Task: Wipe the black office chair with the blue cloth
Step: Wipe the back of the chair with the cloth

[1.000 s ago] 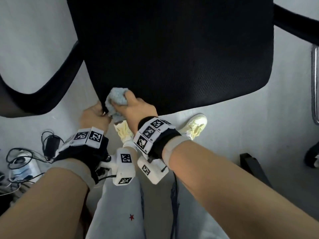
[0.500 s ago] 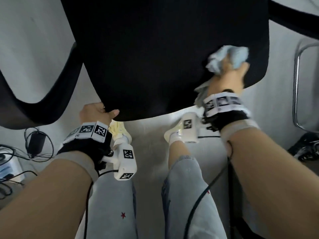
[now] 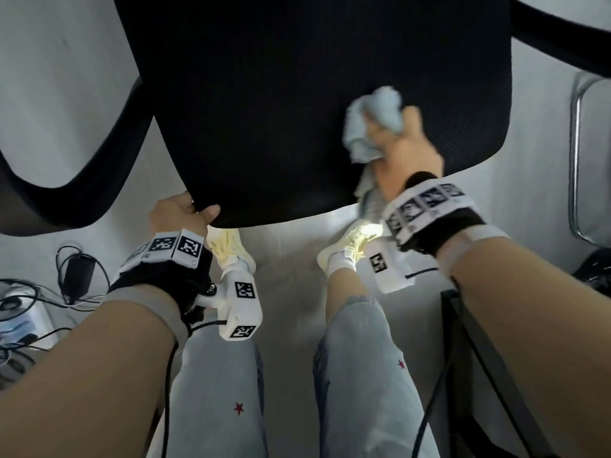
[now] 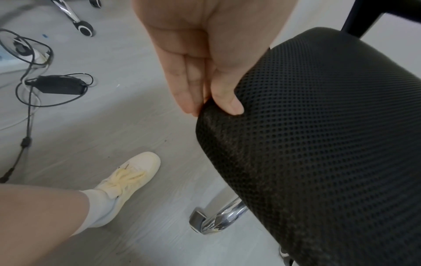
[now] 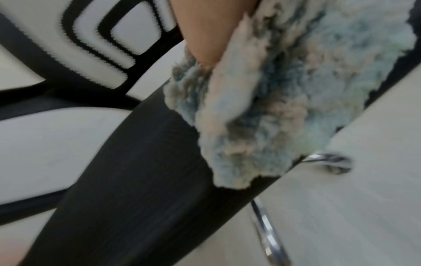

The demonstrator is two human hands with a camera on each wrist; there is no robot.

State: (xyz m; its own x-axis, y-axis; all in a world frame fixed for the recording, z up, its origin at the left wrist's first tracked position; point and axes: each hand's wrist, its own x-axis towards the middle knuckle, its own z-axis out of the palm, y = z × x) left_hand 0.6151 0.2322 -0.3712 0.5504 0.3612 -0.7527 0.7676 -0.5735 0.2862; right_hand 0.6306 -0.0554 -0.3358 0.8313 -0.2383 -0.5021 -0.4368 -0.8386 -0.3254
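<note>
The black office chair's mesh seat (image 3: 297, 94) fills the top of the head view, armrests on both sides. My left hand (image 3: 180, 213) pinches the seat's front left corner, thumb on top and fingers underneath; the left wrist view shows this grip on the seat (image 4: 318, 144) by the left hand (image 4: 212, 100). My right hand (image 3: 401, 153) grips the bunched blue cloth (image 3: 373, 123) and presses it on the seat's front right part. In the right wrist view the fluffy cloth (image 5: 284, 108) lies against the blurred black seat edge (image 5: 136, 180).
A black armrest (image 3: 82, 160) curves at the left, another (image 3: 562, 44) at the upper right. My feet in cream shoes (image 3: 231, 249) stand under the seat's front edge. A power adapter with cables (image 3: 77, 276) lies on the grey floor at left. A chrome frame (image 3: 577, 160) stands at right.
My right hand carried the cloth from the seat's front left corner across to its right side, then slightly back toward the left. The left hand kept its hold on the corner.
</note>
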